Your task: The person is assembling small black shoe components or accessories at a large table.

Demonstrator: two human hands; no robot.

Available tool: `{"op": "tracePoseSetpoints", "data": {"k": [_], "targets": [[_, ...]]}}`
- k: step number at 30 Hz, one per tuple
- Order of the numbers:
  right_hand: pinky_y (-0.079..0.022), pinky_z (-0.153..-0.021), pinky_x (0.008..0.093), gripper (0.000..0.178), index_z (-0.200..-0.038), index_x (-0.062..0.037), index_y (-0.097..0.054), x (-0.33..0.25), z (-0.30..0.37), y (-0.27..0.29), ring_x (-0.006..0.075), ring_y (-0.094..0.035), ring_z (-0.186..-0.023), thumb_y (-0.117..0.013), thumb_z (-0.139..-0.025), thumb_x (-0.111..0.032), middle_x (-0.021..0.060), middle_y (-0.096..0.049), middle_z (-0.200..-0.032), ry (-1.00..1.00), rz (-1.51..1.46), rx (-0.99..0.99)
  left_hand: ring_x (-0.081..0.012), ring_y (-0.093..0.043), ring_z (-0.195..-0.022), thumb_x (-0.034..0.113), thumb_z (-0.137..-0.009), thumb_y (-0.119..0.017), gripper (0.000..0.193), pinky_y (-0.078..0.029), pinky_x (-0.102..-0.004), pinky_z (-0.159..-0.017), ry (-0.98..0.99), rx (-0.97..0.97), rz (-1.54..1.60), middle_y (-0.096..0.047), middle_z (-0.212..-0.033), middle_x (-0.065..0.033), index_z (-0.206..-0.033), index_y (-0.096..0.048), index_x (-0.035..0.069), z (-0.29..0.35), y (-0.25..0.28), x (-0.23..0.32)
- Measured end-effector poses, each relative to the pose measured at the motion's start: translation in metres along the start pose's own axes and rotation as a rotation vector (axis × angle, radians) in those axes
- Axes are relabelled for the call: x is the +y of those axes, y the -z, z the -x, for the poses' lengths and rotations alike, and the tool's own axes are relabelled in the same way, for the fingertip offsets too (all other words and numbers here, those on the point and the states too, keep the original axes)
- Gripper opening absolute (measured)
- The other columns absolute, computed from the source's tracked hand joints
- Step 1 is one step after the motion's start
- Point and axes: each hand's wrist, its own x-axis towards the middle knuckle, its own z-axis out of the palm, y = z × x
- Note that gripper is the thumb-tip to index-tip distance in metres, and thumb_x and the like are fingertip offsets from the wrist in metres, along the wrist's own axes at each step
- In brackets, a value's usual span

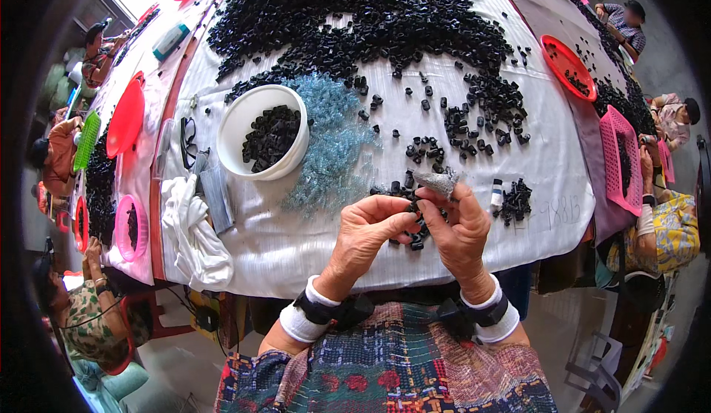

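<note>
Low in the frame's centre, the left hand [364, 229] pinched a small black plastic piece [412, 207] at its fingertips, just above the white-covered desk [296, 242]. The right hand [461, 228] pinched a little grey metal tool [439, 182], its long axis running left to right, tip toward the frame's left. Seemingly fitting; next needs tip and piece aligned.

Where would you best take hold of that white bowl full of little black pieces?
Probably by the rim of the white bowl, coming from above on its near side: it stands upright and open, its rim is bare, and black pieces fill the inside.
</note>
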Motion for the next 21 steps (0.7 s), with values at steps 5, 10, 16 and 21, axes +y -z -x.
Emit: {"op": "tracePoseSetpoints", "data": {"k": [5, 10, 16, 21], "targets": [[-0.051, -0.063, 0.0254, 0.022, -0.097, -0.0034, -0.061, 0.0033, 0.0016, -0.0007, 0.0123, -0.064, -0.071, -0.066, -0.077, 0.002, 0.0071, -0.067, -0.082, 0.030, 0.052, 0.012, -0.0169, -0.066, -0.077, 0.006, -0.081, -0.067, 0.021, -0.055, -0.0240, -0.060, -0.008, 0.003, -0.010, -0.066, -0.090, -0.0114, -0.099, -0.061, -0.003, 0.0003, -0.0003, -0.0004], [-0.049, -0.059, 0.0263, 0.017, -0.092, -0.0030, -0.061, 0.0027, 0.0014, 0.0014, 0.0136, -0.063, -0.066, -0.067, -0.076, 0.001, 0.0083, -0.065, -0.076, 0.102, 0.188, -0.019, -0.0151, -0.065, -0.075, 0.005, -0.080, -0.067, 0.020, -0.054, -0.0234, -0.060, -0.022, 0.051, -0.108, -0.066, -0.087, -0.0108, -0.098, -0.062, -0.003, 0.0011, -0.0018, -0.0003], [-0.049, -0.058, 0.0265, 0.015, -0.089, -0.0027, -0.060, 0.0030, 0.0020, 0.0022, 0.0154, -0.063, -0.064, -0.066, -0.076, 0.001, 0.0096, -0.064, -0.075, 0.114, 0.282, -0.033, -0.0151, -0.065, -0.073, 0.008, -0.080, -0.067, 0.020, -0.053, -0.0253, -0.060, 0.034, 0.103, -0.153, -0.066, -0.085, -0.0109, -0.097, -0.063, -0.003, 0.0021, -0.0017, -0.0013], [-0.049, -0.058, 0.0269, 0.016, -0.090, -0.0024, -0.060, 0.0040, 0.0020, -0.0020, 0.0160, -0.063, -0.064, -0.066, -0.076, 0.001, 0.0098, -0.064, -0.075, 0.076, 0.317, -0.010, -0.0149, -0.065, -0.075, 0.010, -0.081, -0.067, 0.020, -0.052, -0.0250, -0.060, 0.073, 0.119, -0.167, -0.066, -0.086, -0.0103, -0.097, -0.062, -0.003, -0.0002, -0.0034, 0.0000]]}}
